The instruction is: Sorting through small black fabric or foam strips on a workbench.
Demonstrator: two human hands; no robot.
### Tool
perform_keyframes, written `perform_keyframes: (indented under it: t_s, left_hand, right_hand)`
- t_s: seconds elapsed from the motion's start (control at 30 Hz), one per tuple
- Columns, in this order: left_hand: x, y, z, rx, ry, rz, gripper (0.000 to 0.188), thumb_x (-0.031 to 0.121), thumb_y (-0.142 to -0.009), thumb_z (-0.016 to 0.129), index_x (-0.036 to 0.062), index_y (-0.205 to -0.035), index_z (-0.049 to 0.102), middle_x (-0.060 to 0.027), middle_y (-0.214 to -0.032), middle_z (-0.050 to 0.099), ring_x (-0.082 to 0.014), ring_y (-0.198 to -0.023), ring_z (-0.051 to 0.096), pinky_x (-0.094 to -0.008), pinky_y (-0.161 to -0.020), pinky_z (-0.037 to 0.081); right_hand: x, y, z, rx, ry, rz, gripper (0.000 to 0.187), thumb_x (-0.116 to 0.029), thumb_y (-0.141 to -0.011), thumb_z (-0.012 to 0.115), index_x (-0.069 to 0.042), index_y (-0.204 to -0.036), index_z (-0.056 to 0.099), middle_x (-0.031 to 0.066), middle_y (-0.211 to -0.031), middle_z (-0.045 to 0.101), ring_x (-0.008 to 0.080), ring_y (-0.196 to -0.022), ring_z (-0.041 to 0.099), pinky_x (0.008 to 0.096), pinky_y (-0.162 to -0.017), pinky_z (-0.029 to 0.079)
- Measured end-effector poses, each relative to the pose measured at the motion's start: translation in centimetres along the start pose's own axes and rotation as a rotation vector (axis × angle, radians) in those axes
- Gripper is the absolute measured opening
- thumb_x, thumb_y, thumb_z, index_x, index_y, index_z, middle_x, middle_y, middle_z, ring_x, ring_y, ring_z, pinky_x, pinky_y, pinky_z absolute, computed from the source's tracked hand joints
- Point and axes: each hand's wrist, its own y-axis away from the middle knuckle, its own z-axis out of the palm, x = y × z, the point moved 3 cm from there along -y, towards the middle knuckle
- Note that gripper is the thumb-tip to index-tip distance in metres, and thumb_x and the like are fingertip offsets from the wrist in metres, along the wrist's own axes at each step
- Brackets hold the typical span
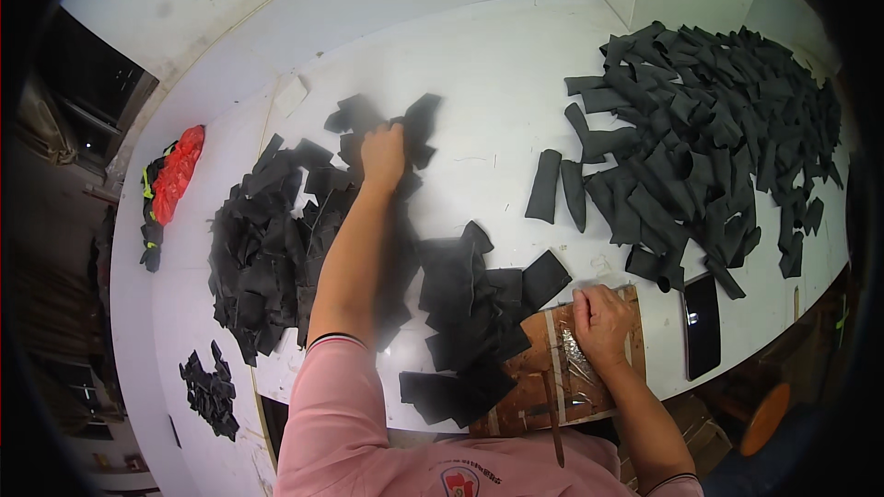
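My left hand (382, 155) reaches far across the table, fingers curled around black fabric pieces (422, 120) that stick out on both sides and look slightly blurred. Under and beside that forearm lies a loose heap of flat black fabric pieces (253, 258). Closer to me, another black pile (451, 290) overlaps the left edge of a brown board (534, 391) with pale strips. My right hand (605, 327) rests closed on the board's right part; whatever its fingers may hold is hidden. A narrow brown stick-like tool (555, 419) lies along the board near my body.
A large mound of black tube-shaped fabric pieces (700, 147) covers the right of the white table (488, 64). A dark phone (702, 327) lies by the near right edge. At left are a red plastic bag (179, 175) and a small black scrap pile (212, 391). An orange round stool (764, 419) stands below.
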Motion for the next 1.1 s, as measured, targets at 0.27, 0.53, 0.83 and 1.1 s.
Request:
perform_keyframes:
  t_s: [0.27, 0.53, 0.83, 1.1]
  left_hand:
    - [-1.7, -0.1, -1.7, 0.038, 0.140, -0.035, 0.013, -0.002, -0.062, 0.055, 0.0062, -0.070, 0.061, -0.0152, -0.073, 0.058, -0.0327, -0.071, 0.058, -0.0395, -0.064, 0.046]
    - [-1.0, -1.4, -11.6, 0.148, 0.396, 0.039, 0.022, -0.006, -0.059, 0.052, 0.0042, -0.074, 0.064, -0.0191, -0.069, 0.060, -0.0288, -0.064, 0.061, -0.0317, -0.061, 0.046]
    - [6.7, 11.6, -19.5, -0.135, 0.743, 0.230, 0.021, -0.001, -0.050, 0.057, 0.0018, -0.070, 0.055, -0.0066, -0.072, 0.056, -0.0155, -0.073, 0.055, -0.0248, -0.068, 0.042]
    - [11.2, 24.7, -15.9, -0.331, 0.531, 0.274, 0.048, -0.008, -0.054, 0.051, 0.0062, -0.099, 0.057, -0.0176, -0.107, 0.050, -0.0346, -0.100, 0.047, -0.0382, -0.083, 0.039]
  right_hand:
    - [-0.1, 0.3, 0.1, 0.006, 0.014, -0.007, 0.014, -0.013, -0.076, 0.057, -0.005, -0.067, 0.050, 0.0107, -0.061, 0.051, 0.0298, -0.055, 0.052, 0.0381, -0.048, 0.039]
    - [-0.2, 0.6, 0.1, 0.018, 0.001, 0.007, 0.015, -0.014, -0.077, 0.056, -0.004, -0.067, 0.050, 0.0119, -0.063, 0.053, 0.0313, -0.058, 0.053, 0.0393, -0.051, 0.040]
    - [0.3, 0.5, 0.1, 0.038, -0.006, 0.018, 0.014, -0.016, -0.078, 0.055, -0.004, -0.070, 0.053, 0.0121, -0.067, 0.056, 0.0316, -0.060, 0.054, 0.0397, -0.053, 0.041]
    - [0.0, 0.7, 0.9, 0.041, 0.036, -0.007, 0.016, -0.018, -0.078, 0.055, -0.005, -0.069, 0.054, 0.0113, -0.066, 0.057, 0.0312, -0.060, 0.055, 0.0401, -0.053, 0.042]
